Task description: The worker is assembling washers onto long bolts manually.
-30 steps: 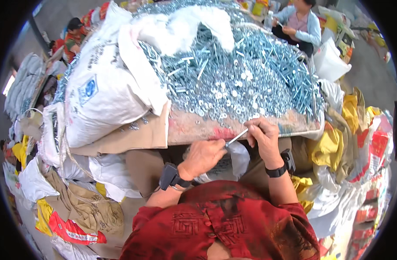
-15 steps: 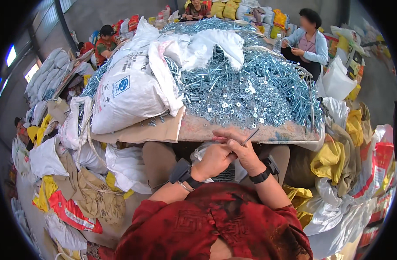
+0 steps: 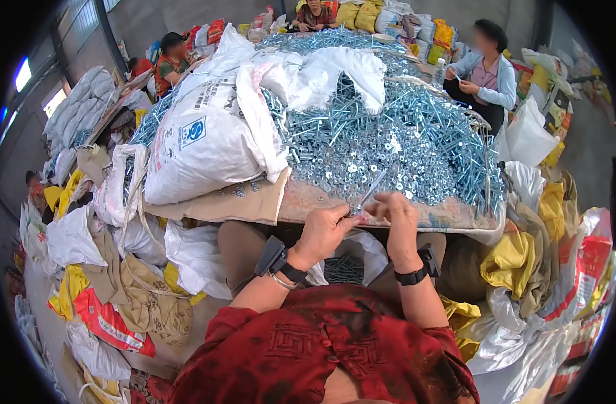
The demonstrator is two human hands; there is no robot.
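One slim metal bolt (image 3: 372, 188) slants over the near edge of the tabletop (image 3: 446, 214), its lower end pinched in my left hand (image 3: 323, 232), presumably for steadiness; whether my right hand (image 3: 401, 219), fingers curled, pinches anything I cannot tell. Farther: washers (image 3: 345, 165), seemingly heaped within reach.

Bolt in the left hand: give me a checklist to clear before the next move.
1. Left hand pinching the bolt: ok, fingertips at its lower end.
2. Right hand touching the bolt: cannot tell, fingers curl close beside it.
3. Washer on the bolt: cannot tell, too small and blurred.
4. Loose washers in front of the hands: ok, heaped on the tabletop.
5. White bag below the hands open: ok, bagged bolts visible inside.
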